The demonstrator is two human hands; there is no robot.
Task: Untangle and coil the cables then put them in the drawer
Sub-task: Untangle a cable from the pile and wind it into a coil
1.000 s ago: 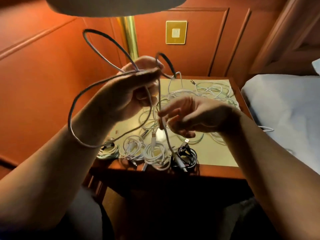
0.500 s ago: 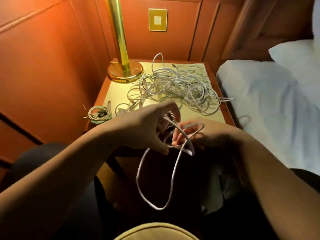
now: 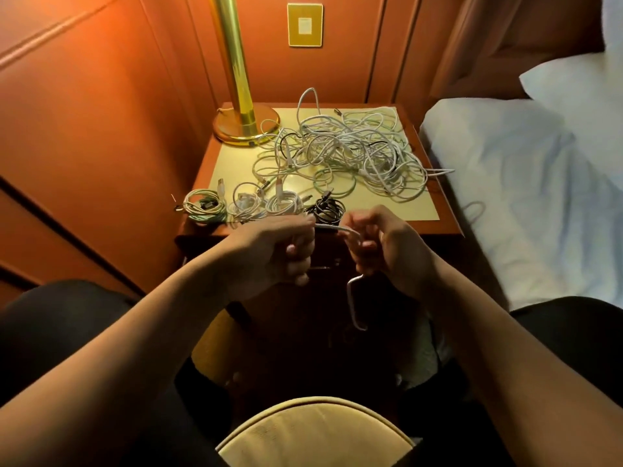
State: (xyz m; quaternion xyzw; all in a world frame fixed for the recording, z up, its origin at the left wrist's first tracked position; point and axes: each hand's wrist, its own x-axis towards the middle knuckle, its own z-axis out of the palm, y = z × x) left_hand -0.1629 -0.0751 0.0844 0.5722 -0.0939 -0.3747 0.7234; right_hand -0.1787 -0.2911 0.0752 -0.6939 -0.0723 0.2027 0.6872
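Observation:
Both hands hold one white cable (image 3: 332, 228) in front of the nightstand's near edge. My left hand (image 3: 276, 252) grips it in curled fingers, and my right hand (image 3: 384, 249) grips the other side, with a short kinked end (image 3: 352, 303) hanging below. A big tangle of white cables (image 3: 350, 153) lies across the back of the nightstand top (image 3: 232, 163). Along the front edge sit several small coils: a greenish-white coil (image 3: 202, 205), two white coils (image 3: 263, 205) and a black coil (image 3: 328, 208). The drawer is hidden behind my hands.
A brass lamp (image 3: 241, 126) stands at the nightstand's back left corner. Orange wood panelling with a wall plate (image 3: 305, 25) is behind. A white bed (image 3: 526, 183) with a pillow is to the right. My knees and a cream seat edge (image 3: 317, 429) are below.
The hands came down from head height to the nightstand's front edge. The wide loops of cable have been drawn in, leaving a short stretch between the hands and a short hanging end.

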